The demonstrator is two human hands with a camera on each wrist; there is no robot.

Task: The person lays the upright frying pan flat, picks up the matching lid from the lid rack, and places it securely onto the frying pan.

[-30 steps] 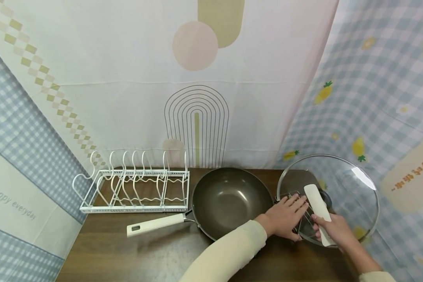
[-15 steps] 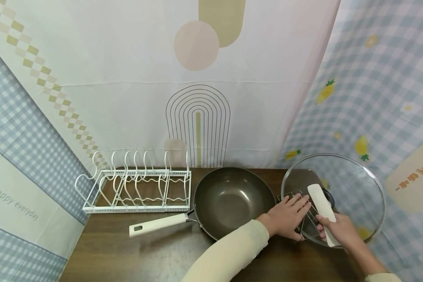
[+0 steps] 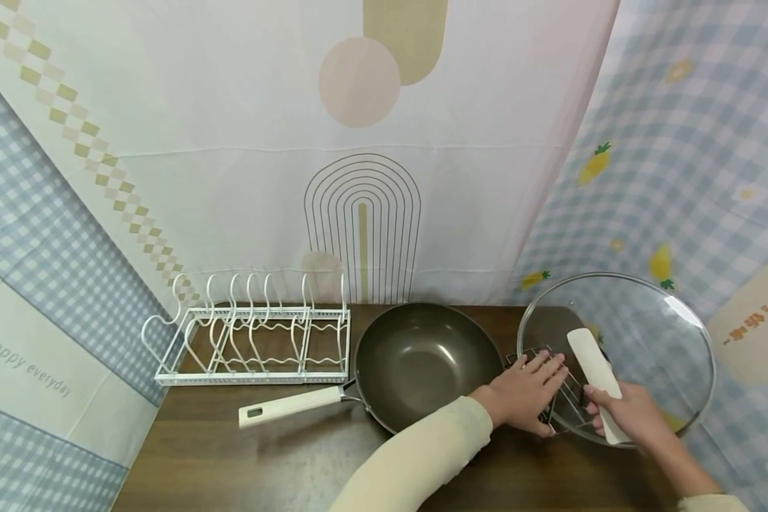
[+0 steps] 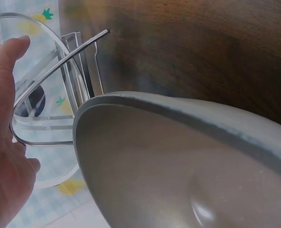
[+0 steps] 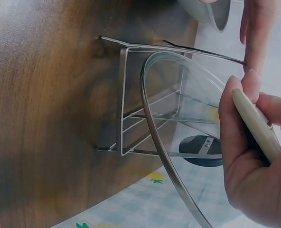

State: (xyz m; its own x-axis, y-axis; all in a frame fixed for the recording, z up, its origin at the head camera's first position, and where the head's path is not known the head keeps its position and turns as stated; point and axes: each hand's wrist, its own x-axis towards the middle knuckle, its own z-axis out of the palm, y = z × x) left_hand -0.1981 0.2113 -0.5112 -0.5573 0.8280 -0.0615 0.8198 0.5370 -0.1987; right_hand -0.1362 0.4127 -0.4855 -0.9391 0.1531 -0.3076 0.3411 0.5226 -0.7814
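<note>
My right hand [image 3: 633,414] grips the long white handle [image 3: 594,364] of a large glass pan lid [image 3: 668,355] with a metal rim. The lid stands on edge, its lower rim among the bars of a small metal wire rack [image 5: 123,95] on the table. My left hand [image 3: 526,395] rests on this rack with its fingers straight and spread, just left of the lid. In the left wrist view the rack's bent wire [image 4: 60,64] passes beside the thumb. A dark wok [image 3: 425,363] with a white handle sits beneath my left forearm.
A white multi-slot pan rack [image 3: 252,348] stands at the back left of the wooden table [image 3: 281,469]. The wok's handle [image 3: 291,407] points left in front of it. Patterned cloths hang behind and on both sides, the right one [image 3: 710,178] close behind the lid.
My right hand has shifted a little to the right with the lid. My left hand stays on the wire rack, and the whole head view has drifted slightly.
</note>
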